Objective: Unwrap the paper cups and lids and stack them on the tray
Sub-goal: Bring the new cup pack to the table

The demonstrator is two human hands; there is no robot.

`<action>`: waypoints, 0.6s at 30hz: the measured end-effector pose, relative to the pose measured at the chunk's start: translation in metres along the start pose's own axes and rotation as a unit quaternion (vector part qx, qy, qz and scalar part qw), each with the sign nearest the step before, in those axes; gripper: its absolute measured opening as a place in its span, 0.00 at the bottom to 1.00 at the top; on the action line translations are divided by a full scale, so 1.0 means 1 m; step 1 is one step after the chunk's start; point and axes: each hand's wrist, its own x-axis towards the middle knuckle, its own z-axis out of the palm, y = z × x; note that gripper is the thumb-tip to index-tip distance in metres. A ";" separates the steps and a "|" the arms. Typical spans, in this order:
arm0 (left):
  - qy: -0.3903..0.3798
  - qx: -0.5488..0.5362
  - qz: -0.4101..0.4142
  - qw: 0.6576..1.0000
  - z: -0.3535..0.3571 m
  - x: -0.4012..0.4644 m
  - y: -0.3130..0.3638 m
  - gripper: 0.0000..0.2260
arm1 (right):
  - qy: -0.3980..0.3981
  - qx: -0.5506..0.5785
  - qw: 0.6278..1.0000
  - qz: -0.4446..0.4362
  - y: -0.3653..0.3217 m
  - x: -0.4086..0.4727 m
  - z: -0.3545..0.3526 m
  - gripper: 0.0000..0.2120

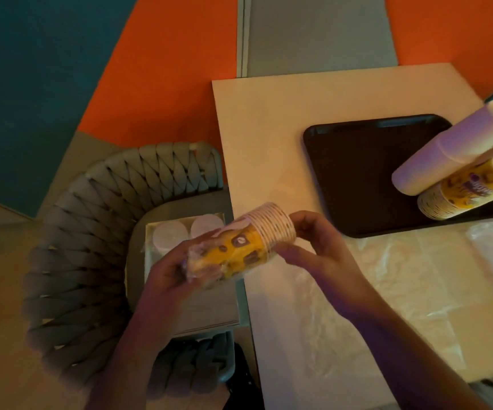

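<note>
Orange-teal flooring behind; off the counter's (269, 119) left edge, left hand (171, 279) is gripping the wrapped cup stack (239, 247) w/ right hand (313, 247) pinching its rims. Better pulling straight, towards the tray (343, 173).

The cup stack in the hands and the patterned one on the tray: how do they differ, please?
The held stack lies sideways, still partly in plastic wrap; the tray stack stands on the tray, unwrapped. The left hand and right hand grip one; nothing grips the other. Both share the yellow print.
</note>
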 end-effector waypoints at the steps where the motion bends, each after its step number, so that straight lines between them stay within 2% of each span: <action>1: -0.013 -0.007 0.003 1.000 0.007 0.001 0.002 0.14 | -0.021 0.008 1.000 0.004 -0.008 -0.003 -0.009 0.23; 4: -0.090 0.002 0.012 0.996 0.036 0.006 0.010 0.13 | -0.085 0.012 0.996 0.020 -0.029 -0.014 -0.038 0.15; 9: -0.232 0.018 -0.048 0.971 0.092 0.027 0.018 0.24 | -0.106 -0.056 0.992 0.036 -0.055 -0.028 -0.094 0.15; 11: -0.274 0.089 -0.040 0.957 0.124 0.030 0.022 0.27 | -0.109 -0.092 0.989 0.025 -0.062 -0.033 -0.122 0.14; 13: -0.277 0.201 -0.030 0.939 0.162 0.030 0.023 0.31 | -0.109 -0.145 0.983 0.013 -0.068 -0.039 -0.145 0.12; 15: -0.235 0.306 0.014 0.923 0.199 0.031 0.023 0.38 | -0.091 -0.176 0.980 0.009 -0.069 -0.044 -0.161 0.14; 18: -0.182 0.380 0.087 0.903 0.254 0.040 0.019 0.47 | -0.072 -0.213 0.974 -0.003 -0.077 -0.049 -0.197 0.19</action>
